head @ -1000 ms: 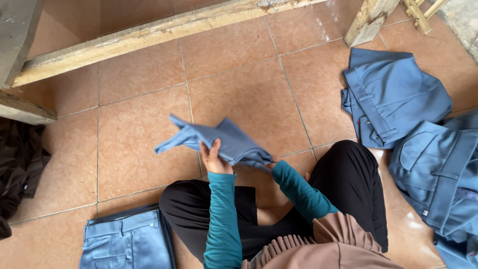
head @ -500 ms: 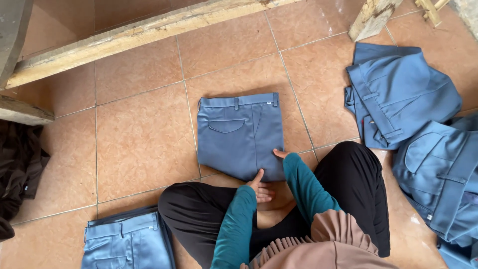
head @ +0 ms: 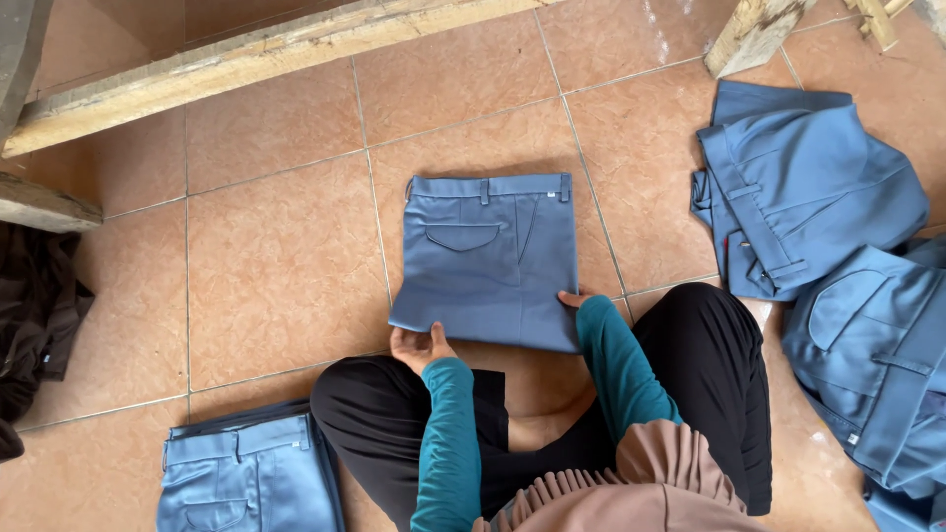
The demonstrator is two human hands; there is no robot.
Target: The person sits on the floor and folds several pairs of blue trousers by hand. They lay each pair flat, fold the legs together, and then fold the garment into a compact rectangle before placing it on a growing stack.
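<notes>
Folded blue trousers (head: 488, 261) lie flat at frame centre on the terracotta tile floor (head: 281, 266), a near-square shape, waistband with belt loops at the top edge, curved welt pocket below it. Fabric is smooth and matte, a woven twill look, few creases.

Left hand (head: 419, 347) sits at the lower left corner of the trousers, palm up, fingers curled under the fabric edge, touching it. Right hand (head: 574, 299) is at the lower right corner, mostly hidden by the teal sleeve; fingertips rest on the edge of the cloth, and whether it pinches cannot be told.

The person sits on the floor, black trousers, teal long sleeves, pleated brown cloth at lower centre.

Lower left: stack of folded blue trousers (head: 246, 473), same cloth, pocket and waistband showing. Right side: loose pile of blue trousers (head: 808, 187) unfolded, rumpled, overlapping, running down the right edge. Far left: dark crumpled garment (head: 34, 315). Upper left: rough unpainted wooden beam (head: 266, 54) running diagonally, with worn edges. Tiles are glossy, with pale grout lines.
</notes>
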